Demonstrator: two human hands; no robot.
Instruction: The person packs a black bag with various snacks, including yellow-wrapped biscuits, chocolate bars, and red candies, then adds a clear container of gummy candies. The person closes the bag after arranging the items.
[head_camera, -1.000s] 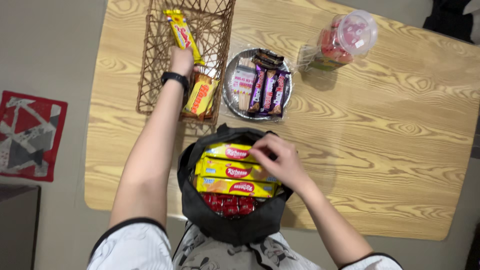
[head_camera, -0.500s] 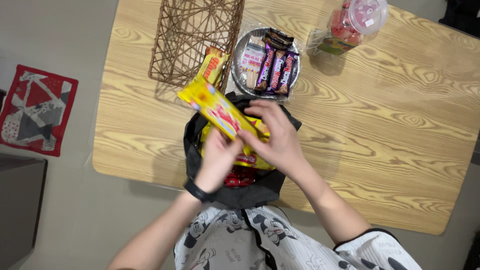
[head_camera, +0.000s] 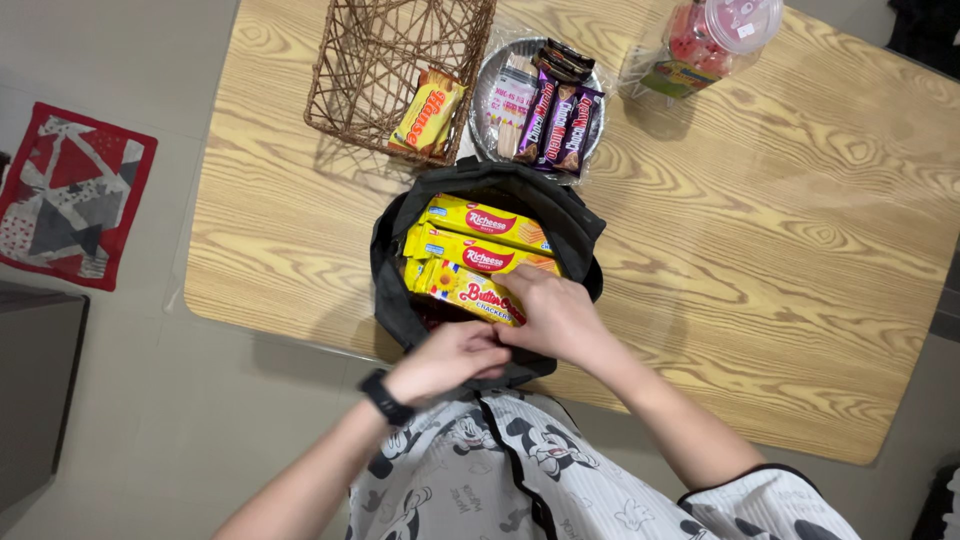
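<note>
A black bag (head_camera: 395, 260) sits open at the near edge of the wooden table (head_camera: 760, 220). Inside lie two long yellow biscuit packs (head_camera: 480, 235), side by side. A third yellow cracker pack (head_camera: 465, 290) rests in front of them. My right hand (head_camera: 550, 315) presses on the near end of that cracker pack. My left hand (head_camera: 450, 360), a black band at its wrist, meets the right hand at the bag's near rim, fingers curled; what it grips is hidden.
A brown wicker basket (head_camera: 375, 50) at the far side holds a yellow-orange snack pack (head_camera: 428, 110). Beside it a grey plate (head_camera: 482, 95) carries purple chocolate bars (head_camera: 555, 125). A clear jar (head_camera: 705, 40) of red sweets stands farther right. A red patterned mat (head_camera: 70, 205) lies on the floor.
The yellow cracker pack, taken from the basket and held above the bag half a second ago, now lies inside the bag. Both hands have dropped to the bag's near side.
</note>
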